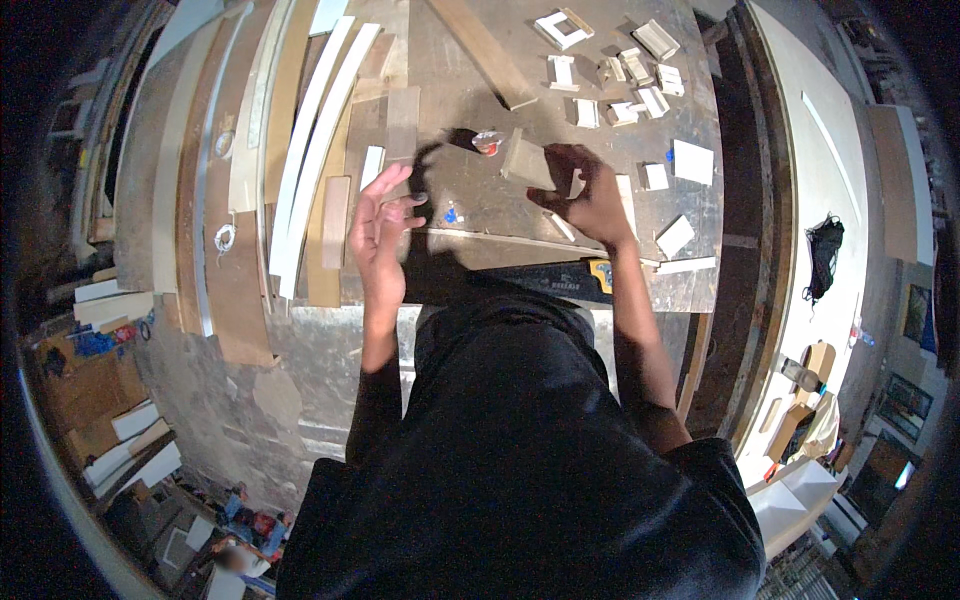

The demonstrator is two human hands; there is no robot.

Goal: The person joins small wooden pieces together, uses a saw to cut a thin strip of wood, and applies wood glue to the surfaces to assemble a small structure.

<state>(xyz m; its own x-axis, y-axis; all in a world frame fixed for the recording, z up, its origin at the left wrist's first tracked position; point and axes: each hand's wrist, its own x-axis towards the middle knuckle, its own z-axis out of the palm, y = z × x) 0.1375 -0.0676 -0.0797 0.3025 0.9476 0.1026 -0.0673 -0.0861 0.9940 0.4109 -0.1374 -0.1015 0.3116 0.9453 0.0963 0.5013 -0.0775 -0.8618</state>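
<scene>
My left hand point(385, 220) is raised over the workbench point(460, 60), fingers apart and holding nothing, beside a short white strip point(374, 160). My right hand point(592, 200) is closed on a small pale wooden piece point(523, 160), its fingers partly in shadow. A small red-and-white object point(487, 144) lies just left of that piece. A small blue item point(451, 214) is between my hands. A handsaw with a yellow-and-black handle point(600, 275) lies along the near edge, below my right hand.
Several small wooden assemblies point(655, 40) sit at the back right. Long boards and strips point(300, 200) cover the left side. A white side surface point(790, 150) holds a black bundle point(824, 255). A person point(238, 560) is at lower left, among loose panels.
</scene>
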